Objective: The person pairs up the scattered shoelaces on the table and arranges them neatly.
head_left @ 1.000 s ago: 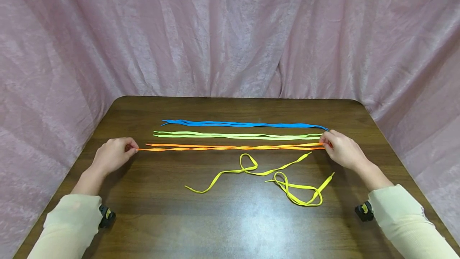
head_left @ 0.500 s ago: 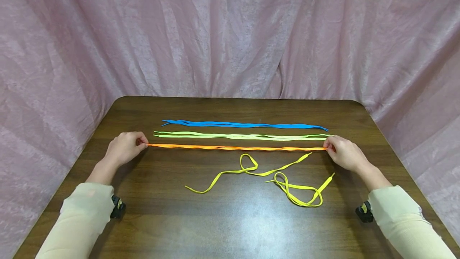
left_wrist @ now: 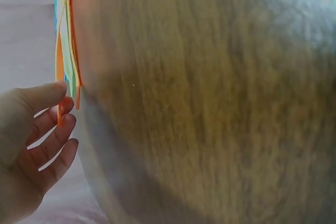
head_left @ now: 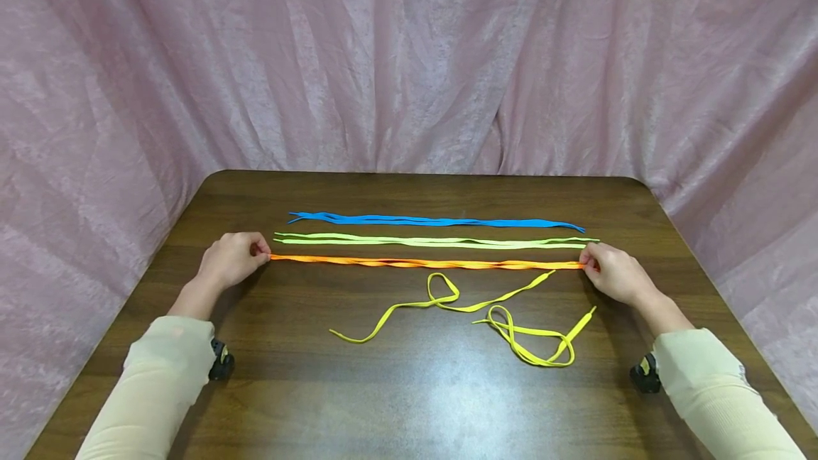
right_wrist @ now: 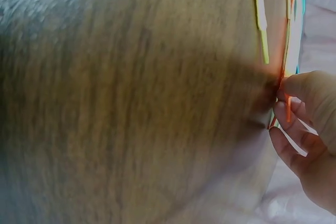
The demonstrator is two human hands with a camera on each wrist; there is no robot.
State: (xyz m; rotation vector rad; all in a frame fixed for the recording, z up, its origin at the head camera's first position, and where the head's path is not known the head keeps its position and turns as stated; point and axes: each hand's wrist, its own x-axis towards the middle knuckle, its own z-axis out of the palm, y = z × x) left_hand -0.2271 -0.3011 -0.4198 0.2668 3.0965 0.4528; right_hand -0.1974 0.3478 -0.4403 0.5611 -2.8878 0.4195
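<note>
Two orange shoelaces (head_left: 422,263) stretch side by side across the table, nearly straight. My left hand (head_left: 233,261) pinches them at their left ends between thumb and forefinger. In the left wrist view, one orange tip pokes out past the thumb of that hand (left_wrist: 37,135). At the right ends, my right hand (head_left: 613,274) pinches the orange laces; an orange tip hangs below its thumb in the right wrist view, where the hand (right_wrist: 310,124) shows at the edge. Just behind lie light green shoelaces (head_left: 415,241), whose right tips are close to my right fingers.
Blue shoelaces (head_left: 441,221) lie straight at the back. Nearer me are two loose yellow shoelaces, one wavy (head_left: 390,311) and one looped (head_left: 530,332). All rest on a brown wooden table (head_left: 307,403), with a pink curtain (head_left: 409,62) behind it.
My left hand has moved right and slightly away from me, and my right hand slightly right and nearer. The orange laces, apart at first, now lie together.
</note>
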